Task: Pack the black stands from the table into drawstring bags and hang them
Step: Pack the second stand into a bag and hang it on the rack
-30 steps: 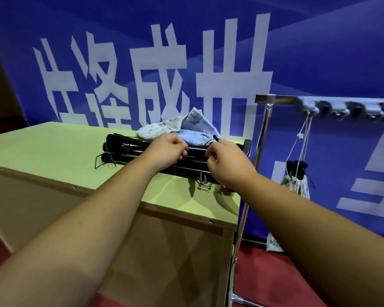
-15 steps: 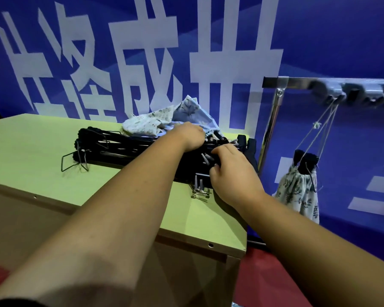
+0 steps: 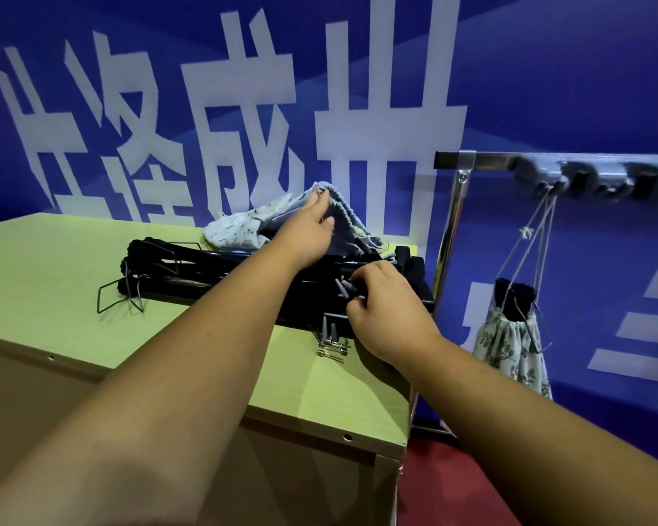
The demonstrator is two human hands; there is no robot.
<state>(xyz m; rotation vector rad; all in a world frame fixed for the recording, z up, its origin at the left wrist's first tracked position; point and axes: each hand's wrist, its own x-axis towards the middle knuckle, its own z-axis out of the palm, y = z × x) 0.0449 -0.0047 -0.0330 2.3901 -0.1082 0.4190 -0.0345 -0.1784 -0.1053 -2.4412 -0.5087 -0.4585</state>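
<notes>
Step in hand: taking bag for next stand. Left hand (image 3: 312, 229) pinches drawstring bag (image 3: 240, 229) at worktop (image 3: 46, 267) rear. Right hand (image 3: 384, 309) fingers curl round end of black stands (image 3: 213, 282), stacked mid-worktop. Next move likely calls for opening bag mouth and sliding one stand in. Filled bag (image 3: 509, 347) hangs on rack (image 3: 468, 161).

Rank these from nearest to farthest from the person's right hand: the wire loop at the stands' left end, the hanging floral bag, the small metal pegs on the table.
1. The small metal pegs, just left of the right hand.
2. The hanging floral bag, on the rack to the right.
3. The wire loop, at the far left end of the black stands.
</notes>
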